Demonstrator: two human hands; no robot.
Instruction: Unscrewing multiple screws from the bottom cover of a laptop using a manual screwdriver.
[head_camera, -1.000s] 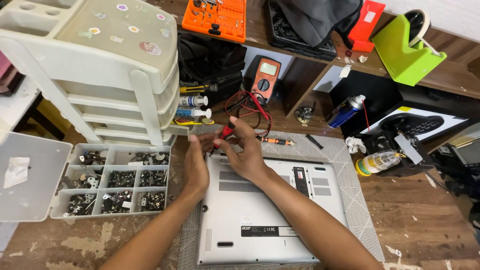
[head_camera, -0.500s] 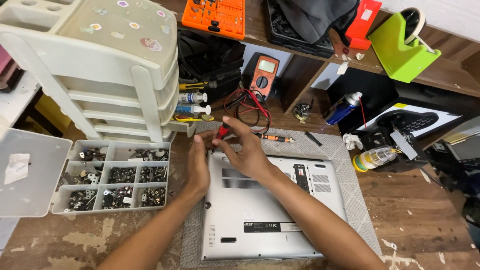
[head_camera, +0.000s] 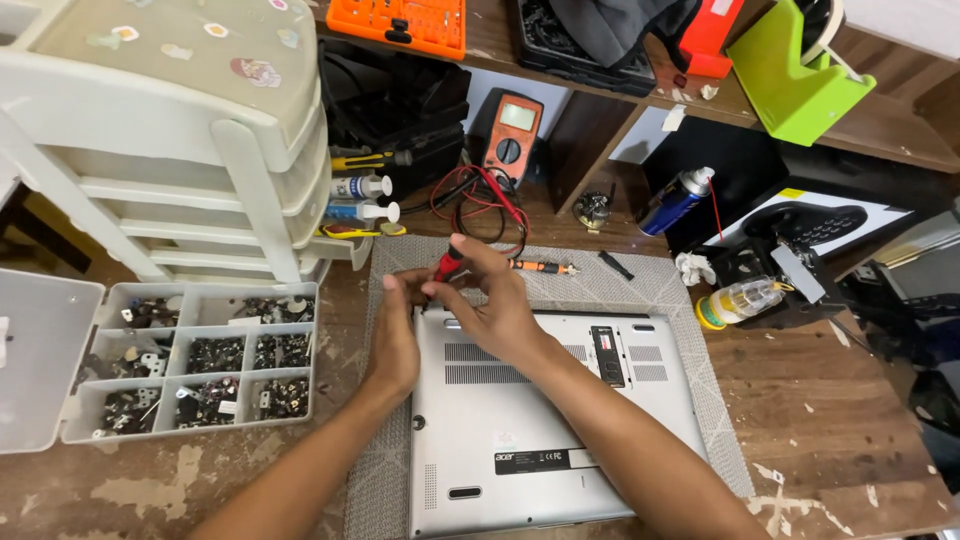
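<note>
A silver laptop (head_camera: 560, 430) lies upside down on a grey mat (head_camera: 660, 290). My right hand (head_camera: 490, 300) pinches a small red-handled screwdriver (head_camera: 447, 263), its tip at the laptop's far left corner. My left hand (head_camera: 398, 330) rests beside that corner, with its fingers touching the laptop's edge and the tool's tip. What lies under the fingertips is hidden.
A clear compartment box (head_camera: 190, 365) with several kinds of small parts sits at the left. Behind it stands a cream drawer unit (head_camera: 170, 140). A multimeter (head_camera: 508, 135) with red and black leads, a blue spray can (head_camera: 675, 200), a small bottle (head_camera: 740, 298) and another screwdriver (head_camera: 540, 267) lie beyond the mat.
Both hands stay at the laptop's far left corner, with only slight finger shifts on the red screwdriver. The camera has tilted a little.
</note>
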